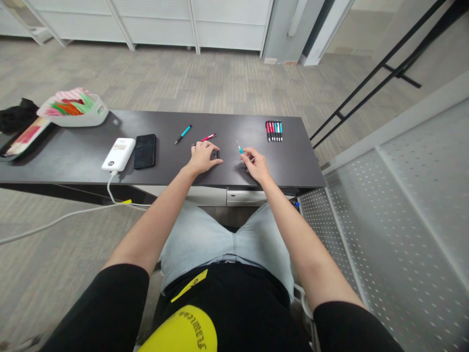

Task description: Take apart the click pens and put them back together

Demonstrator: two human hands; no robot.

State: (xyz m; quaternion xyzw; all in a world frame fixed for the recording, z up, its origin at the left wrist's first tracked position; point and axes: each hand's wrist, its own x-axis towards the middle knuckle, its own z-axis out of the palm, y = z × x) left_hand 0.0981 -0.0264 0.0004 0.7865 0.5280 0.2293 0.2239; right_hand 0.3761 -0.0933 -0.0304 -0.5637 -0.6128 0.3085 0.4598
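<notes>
On the dark tabletop, my left hand (202, 157) is curled with thumb and fingers closed around a small dark thing I cannot make out. My right hand (255, 164) pinches a teal pen (241, 150), its thin pale end pointing up and to the left. Just beyond my left fingers lies a pink-red pen (209, 137). A teal pen with a dark end (183, 134) rests farther left. To the right, several red and teal pens (274, 131) lie side by side in a row.
A black phone (145, 151) lies left of my left hand, beside a white power bank (118, 154) with a white cable (110, 186). At the far left stand a white basket (98, 115) of colourful items and a dark tray (47, 131). A perforated panel (366, 220) borders the right.
</notes>
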